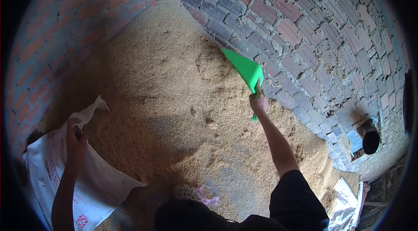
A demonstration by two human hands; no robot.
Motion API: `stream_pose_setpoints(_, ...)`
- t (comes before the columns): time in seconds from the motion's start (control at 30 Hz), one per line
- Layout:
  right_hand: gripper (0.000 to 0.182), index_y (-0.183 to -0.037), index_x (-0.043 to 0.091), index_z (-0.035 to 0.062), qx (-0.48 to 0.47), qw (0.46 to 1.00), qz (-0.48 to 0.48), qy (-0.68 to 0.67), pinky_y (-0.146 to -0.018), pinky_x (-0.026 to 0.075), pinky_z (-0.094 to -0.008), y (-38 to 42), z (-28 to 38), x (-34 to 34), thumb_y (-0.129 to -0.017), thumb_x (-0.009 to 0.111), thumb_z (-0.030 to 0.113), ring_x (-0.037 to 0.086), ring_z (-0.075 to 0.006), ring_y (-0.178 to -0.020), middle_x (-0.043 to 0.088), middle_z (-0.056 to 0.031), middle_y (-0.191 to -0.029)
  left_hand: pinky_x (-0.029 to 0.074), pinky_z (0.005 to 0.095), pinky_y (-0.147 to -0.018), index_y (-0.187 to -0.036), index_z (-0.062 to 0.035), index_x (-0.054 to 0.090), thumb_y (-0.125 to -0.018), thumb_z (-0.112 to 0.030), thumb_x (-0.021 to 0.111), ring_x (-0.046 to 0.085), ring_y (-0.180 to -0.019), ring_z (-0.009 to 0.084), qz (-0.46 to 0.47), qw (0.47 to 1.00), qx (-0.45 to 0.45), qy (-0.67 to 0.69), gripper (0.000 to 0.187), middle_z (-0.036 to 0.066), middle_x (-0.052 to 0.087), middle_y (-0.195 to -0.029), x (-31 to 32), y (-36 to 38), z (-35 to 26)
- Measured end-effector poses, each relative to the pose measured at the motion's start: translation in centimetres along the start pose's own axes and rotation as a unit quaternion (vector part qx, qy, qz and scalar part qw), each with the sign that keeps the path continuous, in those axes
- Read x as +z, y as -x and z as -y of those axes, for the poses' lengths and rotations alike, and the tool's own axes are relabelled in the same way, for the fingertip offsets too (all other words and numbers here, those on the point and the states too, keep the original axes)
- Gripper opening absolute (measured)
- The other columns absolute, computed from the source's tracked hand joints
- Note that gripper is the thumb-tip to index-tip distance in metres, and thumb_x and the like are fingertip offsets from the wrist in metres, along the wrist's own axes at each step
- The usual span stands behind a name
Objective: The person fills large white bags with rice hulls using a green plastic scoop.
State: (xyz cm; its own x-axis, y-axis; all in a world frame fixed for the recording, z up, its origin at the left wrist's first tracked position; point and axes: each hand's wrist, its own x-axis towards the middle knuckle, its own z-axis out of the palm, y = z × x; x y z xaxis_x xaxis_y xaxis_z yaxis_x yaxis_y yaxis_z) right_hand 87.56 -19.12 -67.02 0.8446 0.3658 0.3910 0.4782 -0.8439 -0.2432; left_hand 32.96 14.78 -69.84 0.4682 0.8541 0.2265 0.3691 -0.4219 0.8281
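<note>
My right hand (259, 101) is closed round the handle of a green dustpan-like scoop (246, 67). The scoop's front edge touches the upper right side of a big heap of tan, husk-like grains (152, 65), beside the brick wall. At the lower left, my left hand (76, 137) grips the top edge of a white woven sack (52, 157) with red print. The sack's mouth hangs partly open towards the heap; what lies inside it is hidden.
Brick walls (278, 17) meet in a corner behind the heap. A dark pipe end (371, 140) juts from the right wall. Another white sack (345, 200) stands at the lower right. A perforated shoe (186, 192) and pink plastic (208, 197) show at the bottom.
</note>
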Motion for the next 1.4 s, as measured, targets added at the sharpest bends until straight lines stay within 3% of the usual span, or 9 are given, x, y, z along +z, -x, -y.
stream_pose_setpoints(0.37,0.083,-0.145,0.01,0.0256,-0.067,0.996,-0.007,0.057,-0.07,0.051,-0.0466,-5.0,-1.3,0.3,-0.077,0.057,0.018,0.063,-0.0368,-0.084,0.062,-0.0201,-0.1,0.031,0.0277,-0.054,-0.109,-0.0082,0.042,-0.083,0.0,0.053,0.034,-0.057,0.0099,0.007,1.0,-0.011,-0.003,0.03,0.0,0.033,-0.061,0.1,0.1,-1.0)
stream_pose_setpoints(0.5,0.082,-0.145,0.013,0.0263,0.012,0.999,-0.022,0.035,-0.07,0.051,-0.0473,-6.2,-1.5,0.8,-0.076,0.057,0.018,0.064,-0.0375,-0.077,0.061,-0.0202,-0.103,0.031,0.0273,-0.054,-0.109,-0.0087,0.042,-0.081,0.002,0.052,0.035,-0.056,0.0099,0.007,1.0,-0.02,0.008,0.032,0.0,0.033,-0.06,0.1,-0.1,0.3)
stream_pose_setpoints(0.6,0.082,-0.144,0.015,0.0269,0.069,0.988,0.129,-0.044,-0.07,0.051,-0.0479,-7.3,-2.8,2.6,-0.075,0.058,0.018,0.063,-0.0382,-0.08,0.061,-0.02,-0.104,0.032,0.027,-0.053,-0.11,-0.0091,0.041,-0.078,0.005,0.05,0.035,-0.055,0.0101,0.005,1.0,-0.003,-0.004,0.036,0.0,0.034,-0.061,0.0,-0.4,0.1)
stream_pose_setpoints(0.67,0.082,-0.144,0.017,0.0269,-0.119,0.993,0.007,0.022,-0.071,0.051,-0.0477,-4.9,-0.9,0.0,-0.074,0.06,0.017,0.063,-0.0389,-0.083,0.06,-0.0199,-0.106,0.033,0.0273,-0.052,-0.11,-0.0093,0.04,-0.076,0.006,0.049,0.036,-0.054,0.0101,0.046,0.999,-0.029,0.001,0.039,0.0,0.034,-0.061,-0.2,-0.4,-0.6)
stream_pose_setpoints(0.8,0.084,-0.144,0.016,0.0272,-0.059,0.997,-0.041,0.007,-0.071,0.051,-0.0474,-4.1,-0.1,-0.7,-0.075,0.061,0.017,0.063,-0.0386,-0.084,0.061,-0.019,-0.104,0.033,0.0273,-0.05,-0.111,-0.0096,0.04,-0.077,0.007,0.049,0.037,-0.053,0.0095,0.06,0.998,-0.029,-0.001,0.04,0.0,0.035,-0.061,-0.6,-0.5,0.1)
stream_pose_setpoints(0.87,0.08,-0.144,0.018,0.0225,0.0,0.995,0.066,0.074,-0.07,0.05,-0.0481,-4.1,-0.9,0.6,-0.076,0.058,0.014,0.062,-0.0387,-0.082,0.061,-0.022,-0.097,0.033,0.0268,-0.048,-0.112,-0.0099,0.04,-0.076,0.007,0.05,0.037,-0.053,0.009,0.06,0.997,-0.043,0.019,0.041,0.0,0.035,-0.06,-0.6,-0.6,0.3)
stream_pose_setpoints(1.07,0.083,-0.144,0.016,0.0278,-0.109,0.992,-0.03,0.054,-0.069,0.05,-0.0492,-3.4,-0.8,-0.8,-0.074,0.059,0.015,0.063,-0.0387,-0.079,0.063,-0.0214,-0.094,0.033,0.0264,-0.047,-0.112,-0.0108,0.04,-0.076,0.008,0.049,0.036,-0.052,0.0084,0.056,0.997,-0.052,0.008,0.042,0.0,0.034,-0.061,-1.0,-0.5,0.2)
stream_pose_setpoints(1.17,0.084,-0.145,0.01,0.0267,0.029,0.997,0.021,0.072,-0.073,0.051,-0.0487,-3.0,-1.7,0.0,-0.075,0.056,0.015,0.062,-0.0402,-0.085,0.06,-0.023,-0.103,0.033,0.0264,-0.047,-0.112,-0.0113,0.04,-0.076,0.009,0.05,0.036,-0.052,0.008,0.068,0.995,-0.067,0.024,0.043,-0.001,0.033,-0.061,-1.1,-0.7,0.2)
stream_pose_setpoints(1.4,0.077,-0.143,0.021,0.0232,-0.007,0.999,0.033,0.011,-0.071,0.05,-0.0478,-2.8,-3.1,-2.3,-0.078,0.062,0.029,0.063,-0.0387,-0.082,0.065,-0.0214,-0.089,0.033,0.0261,-0.047,-0.114,-0.0118,0.04,-0.076,0.008,0.05,0.036,-0.052,0.0073,0.08,0.995,-0.058,0.019,0.044,-0.002,0.034,-0.061,-0.9,-0.8,0.5)
